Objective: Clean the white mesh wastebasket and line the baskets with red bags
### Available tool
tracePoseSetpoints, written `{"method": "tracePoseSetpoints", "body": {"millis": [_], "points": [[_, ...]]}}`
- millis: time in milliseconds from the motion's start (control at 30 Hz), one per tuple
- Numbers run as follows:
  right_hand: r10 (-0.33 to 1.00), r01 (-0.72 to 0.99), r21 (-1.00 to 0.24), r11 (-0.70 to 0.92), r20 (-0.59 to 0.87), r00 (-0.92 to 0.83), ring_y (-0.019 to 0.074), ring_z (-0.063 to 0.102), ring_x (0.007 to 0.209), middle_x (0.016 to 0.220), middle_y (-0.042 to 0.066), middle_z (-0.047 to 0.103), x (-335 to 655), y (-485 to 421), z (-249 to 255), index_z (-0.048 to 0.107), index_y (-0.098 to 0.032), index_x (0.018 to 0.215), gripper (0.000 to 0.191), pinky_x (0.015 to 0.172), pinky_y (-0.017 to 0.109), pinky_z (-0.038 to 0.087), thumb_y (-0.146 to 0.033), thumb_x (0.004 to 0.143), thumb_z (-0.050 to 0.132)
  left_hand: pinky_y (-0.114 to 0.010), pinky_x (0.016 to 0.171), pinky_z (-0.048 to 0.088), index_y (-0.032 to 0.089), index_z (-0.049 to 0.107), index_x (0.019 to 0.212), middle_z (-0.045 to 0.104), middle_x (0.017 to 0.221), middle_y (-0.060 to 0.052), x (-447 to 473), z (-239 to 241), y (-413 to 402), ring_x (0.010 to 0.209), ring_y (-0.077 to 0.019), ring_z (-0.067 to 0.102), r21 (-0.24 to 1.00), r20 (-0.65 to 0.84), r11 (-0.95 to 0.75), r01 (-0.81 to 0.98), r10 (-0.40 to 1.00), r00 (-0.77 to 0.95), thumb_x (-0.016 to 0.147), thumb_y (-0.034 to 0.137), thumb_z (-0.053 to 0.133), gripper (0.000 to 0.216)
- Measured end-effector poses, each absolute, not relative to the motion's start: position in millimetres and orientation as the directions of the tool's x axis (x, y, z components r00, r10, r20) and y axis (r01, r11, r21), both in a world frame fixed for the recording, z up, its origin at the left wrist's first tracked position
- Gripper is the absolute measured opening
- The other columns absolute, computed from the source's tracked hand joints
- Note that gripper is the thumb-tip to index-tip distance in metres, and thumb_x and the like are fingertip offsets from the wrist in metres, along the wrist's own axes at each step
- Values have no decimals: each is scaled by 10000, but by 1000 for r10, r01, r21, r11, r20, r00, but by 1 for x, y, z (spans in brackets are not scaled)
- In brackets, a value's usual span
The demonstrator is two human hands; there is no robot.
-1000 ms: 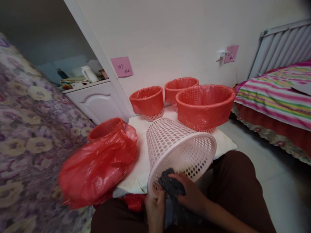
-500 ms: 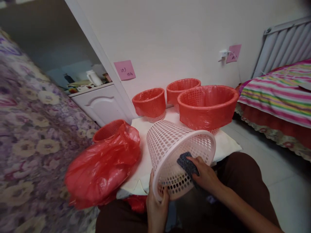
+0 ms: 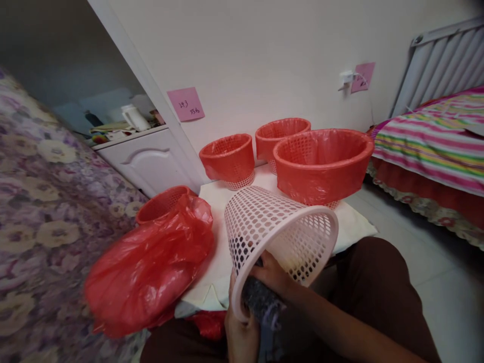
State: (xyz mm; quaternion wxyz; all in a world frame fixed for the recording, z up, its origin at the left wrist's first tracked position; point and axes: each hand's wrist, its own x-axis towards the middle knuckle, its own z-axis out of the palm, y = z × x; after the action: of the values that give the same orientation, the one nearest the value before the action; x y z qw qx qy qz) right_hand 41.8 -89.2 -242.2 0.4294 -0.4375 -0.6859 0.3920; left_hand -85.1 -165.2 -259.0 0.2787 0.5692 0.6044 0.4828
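Holding the white basket (image 3: 278, 237) on its side over my lap | my left hand (image 3: 242, 335) grips its rim | my right hand (image 3: 273, 275) is inside, fingers closed on a dark cloth (image 3: 260, 302) | red bag (image 3: 151, 267) just left | three red-lined baskets (image 3: 321, 164) behind on the white mat (image 3: 353, 222)

- your white basket (image 3: 280, 237) is perforated plastic, tipped on its side, mouth facing you, over your lap.
- your dark cloth (image 3: 259, 300) sits bunched inside its rim.
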Motion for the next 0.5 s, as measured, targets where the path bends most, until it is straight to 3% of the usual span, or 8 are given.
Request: {"method": "tracePoseSetpoints", "body": {"millis": [167, 267, 400, 500], "points": [[950, 399, -869, 292, 216, -224, 332, 556, 1162, 1342, 117, 545, 73, -80, -254, 577, -211, 1248, 674, 998, 499, 441, -12, 604, 587, -367, 854, 541, 114, 615, 1137, 711, 1032, -120, -89, -258, -165, 962, -261, 672, 915, 149, -38, 402, 958, -246, 769, 390, 599, 460], [976, 493, -842, 218, 191, -105, 414, 475, 1230, 1359, 153, 514, 104, -62, -257, 601, -214, 1224, 647, 1020, 628, 354, -1, 613, 585, -353, 855, 526, 124, 551, 1265, 690, 1082, -110, -89, -237, -167, 954, -241, 656, 893, 184, -45, 448, 945, -272, 797, 407, 552, 547], [976, 482, -863, 153, 208, 62, 328, 325, 1369, 1377, 84, 513, 119, -36, -251, 521, -279, 1290, 435, 1134, 597, 206, -199, 863, 526, -332, 770, 536, 217, 357, 1452, 667, 1149, -82, -92, -214, -170, 914, -218, 655, 814, 256, -93, 574, 944, -210, 813, 366, 549, 683], [975, 412, -896, 168, 212, 63, 296, 404, 1322, 1311, 69, 571, 107, -25, -248, 577, -260, 1200, 291, 1131, 583, 240, -253, 922, 491, -399, 904, 513, 198, 418, 1422, 650, 1226, -120, -87, -215, -171, 1067, -263, 630, 792, 305, -168, 587, 942, -141, 819, 370, 567, 644]]}}
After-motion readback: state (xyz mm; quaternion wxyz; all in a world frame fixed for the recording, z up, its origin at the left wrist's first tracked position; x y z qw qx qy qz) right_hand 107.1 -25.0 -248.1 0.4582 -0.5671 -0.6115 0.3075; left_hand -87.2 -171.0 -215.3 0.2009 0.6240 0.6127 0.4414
